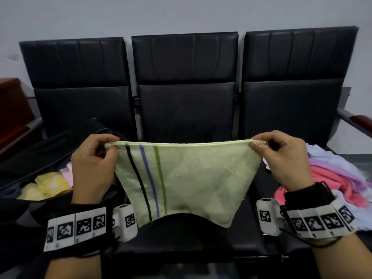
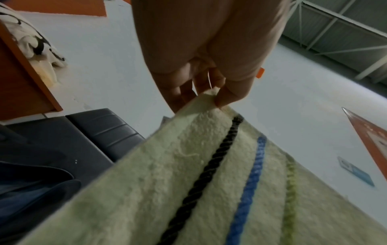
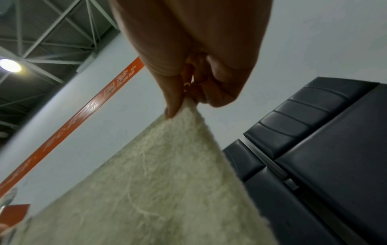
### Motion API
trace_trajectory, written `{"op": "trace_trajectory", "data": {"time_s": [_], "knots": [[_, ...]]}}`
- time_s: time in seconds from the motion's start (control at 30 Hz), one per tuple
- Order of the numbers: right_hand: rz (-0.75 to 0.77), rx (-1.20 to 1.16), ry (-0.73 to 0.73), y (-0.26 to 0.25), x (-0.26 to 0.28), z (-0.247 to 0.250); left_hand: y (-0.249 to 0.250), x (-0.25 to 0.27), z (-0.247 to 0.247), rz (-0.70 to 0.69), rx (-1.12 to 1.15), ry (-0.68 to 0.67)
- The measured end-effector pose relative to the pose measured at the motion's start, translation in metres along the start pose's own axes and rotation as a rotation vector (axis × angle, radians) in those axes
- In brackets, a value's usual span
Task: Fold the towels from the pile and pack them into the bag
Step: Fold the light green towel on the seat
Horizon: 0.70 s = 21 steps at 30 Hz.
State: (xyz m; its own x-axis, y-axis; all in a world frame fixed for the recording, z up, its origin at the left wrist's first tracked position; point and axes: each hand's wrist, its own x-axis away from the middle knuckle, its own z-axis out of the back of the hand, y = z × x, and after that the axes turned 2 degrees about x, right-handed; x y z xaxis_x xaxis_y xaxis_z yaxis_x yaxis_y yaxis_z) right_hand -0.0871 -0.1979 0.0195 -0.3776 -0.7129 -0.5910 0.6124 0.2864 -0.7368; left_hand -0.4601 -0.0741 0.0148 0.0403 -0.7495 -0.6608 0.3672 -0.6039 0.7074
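1. The towel (image 1: pixel 181 178) is held stretched above the middle seat (image 1: pixel 187 238), one top corner pinched in each grip: left hand (image 1: pixel 92 168), right hand (image 1: pixel 281 160).
2. The corners should be matched evenly before folding.
3. The bag (image 1: pixel 40 162) lies at 9 o'clock, the pile (image 1: pixel 332 178) at 3 o'clock.

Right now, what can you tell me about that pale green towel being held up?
The pale green towel looks like fuzzy terry cloth with a hemmed top edge and three stripes near its left side: black, blue and green. It hangs spread open in the air above the middle black seat. The left hand and right hand each pinch one top corner, pulling the edge taut; the lower edge hangs loose and uneven.
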Motion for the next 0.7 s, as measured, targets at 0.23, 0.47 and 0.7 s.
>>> {"op": "trace_trajectory", "data": {"time_s": [0.23,0.47,0.7], "knots": [[-0.225,-0.051,0.0,0.031,-0.028,-0.03,-0.031,-0.018,-0.038,0.128,-0.082,-0.042],[-0.094,-0.138,0.119,0.022,-0.063,-0.037,-0.025,-0.058,-0.052,0.118,0.032,0.031],[-0.013,-0.214,0.091,0.027,-0.022,-0.024,-0.022,-0.033,-0.034,0.07,0.153,0.015]]}}
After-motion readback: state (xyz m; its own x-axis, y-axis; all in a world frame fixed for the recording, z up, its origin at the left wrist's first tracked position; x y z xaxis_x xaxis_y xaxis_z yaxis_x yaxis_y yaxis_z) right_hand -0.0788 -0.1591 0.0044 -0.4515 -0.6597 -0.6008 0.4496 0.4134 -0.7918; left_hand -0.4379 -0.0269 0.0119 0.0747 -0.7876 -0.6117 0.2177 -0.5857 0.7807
